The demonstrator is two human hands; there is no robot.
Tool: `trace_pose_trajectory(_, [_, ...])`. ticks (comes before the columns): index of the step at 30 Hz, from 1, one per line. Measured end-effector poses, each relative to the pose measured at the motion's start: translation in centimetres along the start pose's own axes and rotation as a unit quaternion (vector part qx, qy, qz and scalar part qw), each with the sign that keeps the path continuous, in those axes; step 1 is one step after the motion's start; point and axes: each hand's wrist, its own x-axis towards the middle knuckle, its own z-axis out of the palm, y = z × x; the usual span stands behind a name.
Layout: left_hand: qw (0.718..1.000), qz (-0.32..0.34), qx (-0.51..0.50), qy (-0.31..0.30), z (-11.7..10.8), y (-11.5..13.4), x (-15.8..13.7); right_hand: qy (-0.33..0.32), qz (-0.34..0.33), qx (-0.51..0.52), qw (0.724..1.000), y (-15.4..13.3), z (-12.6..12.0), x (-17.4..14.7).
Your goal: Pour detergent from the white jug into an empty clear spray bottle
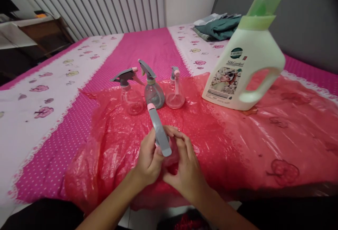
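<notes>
Evidently light and rigid, the small clear-pink plastic spray bottle with grey trigger head [161,135] sits near the red plastic sheet's [264,131] front edge, both hands wrapped around it. The left hand [149,161] clasps the neck under the trigger, while the right hand [185,168] cups the round body (smooth, probably slippery); the neck seems the surer hold.

My bed [148,47] under pink dotted sheet, flowered white bands. White radiator [105,6] along far wall. Grey headboard [303,15] at right edge. Wooden table [39,33] far left.
</notes>
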Motion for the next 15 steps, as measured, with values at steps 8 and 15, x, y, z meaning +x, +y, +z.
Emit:
trace_pose_trajectory(8, [1.0,0.006,-0.006,0.018,0.28,-0.79,-0.05,0.0,0.001,0.009,1.0,-0.19,-0.43,0.39])
trace_pose_trajectory(15, [1.0,0.007,0.004,0.023,0.41,-0.74,-0.04,-0.002,0.0,0.01,1.0,0.1,-0.36,0.34])
